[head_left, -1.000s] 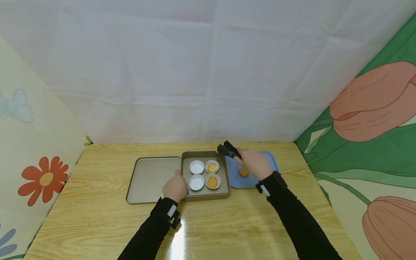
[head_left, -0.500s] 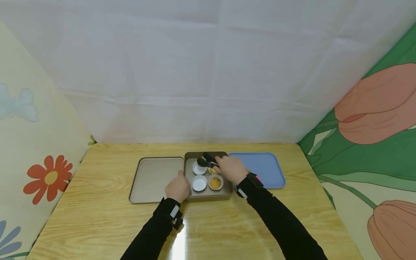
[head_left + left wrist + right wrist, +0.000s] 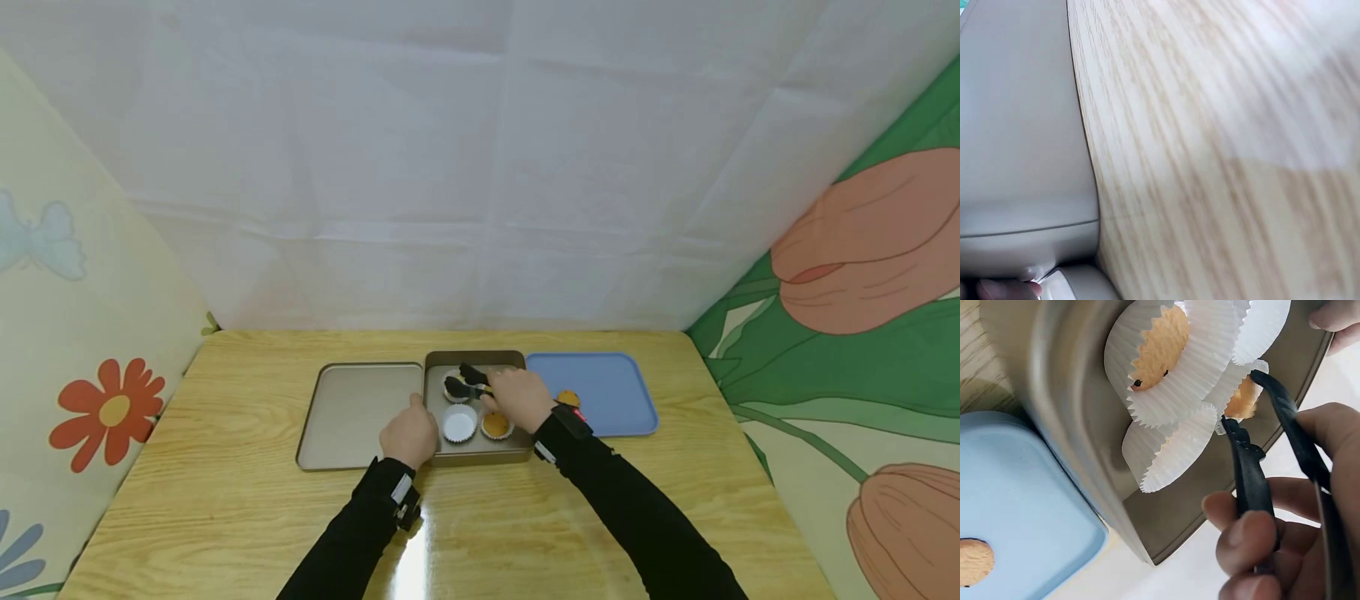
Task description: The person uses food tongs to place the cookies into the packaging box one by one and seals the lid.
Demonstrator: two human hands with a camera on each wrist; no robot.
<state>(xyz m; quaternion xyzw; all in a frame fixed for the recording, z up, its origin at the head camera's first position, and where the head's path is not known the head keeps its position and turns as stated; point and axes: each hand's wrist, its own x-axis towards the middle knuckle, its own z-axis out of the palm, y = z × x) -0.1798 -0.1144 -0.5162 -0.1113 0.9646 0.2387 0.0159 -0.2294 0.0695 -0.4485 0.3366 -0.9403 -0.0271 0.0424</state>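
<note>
My right hand [image 3: 521,398] holds black tongs [image 3: 1250,475] over the baking pan [image 3: 480,457]. In the right wrist view, the tong tips stand apart on either side of a golden cookie [image 3: 1241,401], inside a white paper cup. Whether they touch it I cannot tell. A second cookie [image 3: 496,425] lies in the near right cup. The near left paper cup [image 3: 460,423] shows only white inside. The far right cup is hidden by my right hand in the head view. My left hand [image 3: 410,433] grips the pan's left rim.
A flat metal tray [image 3: 360,417] lies against the pan's left side. To the right is a blue tray [image 3: 622,392] with one cookie [image 3: 568,397] on it. The wooden table [image 3: 480,525] extends in front; a white cloth hangs behind.
My right hand has moved left from above the blue tray to the pan, bringing the tongs and a cookie to the far left cup. My left hand stays at the rim.
</note>
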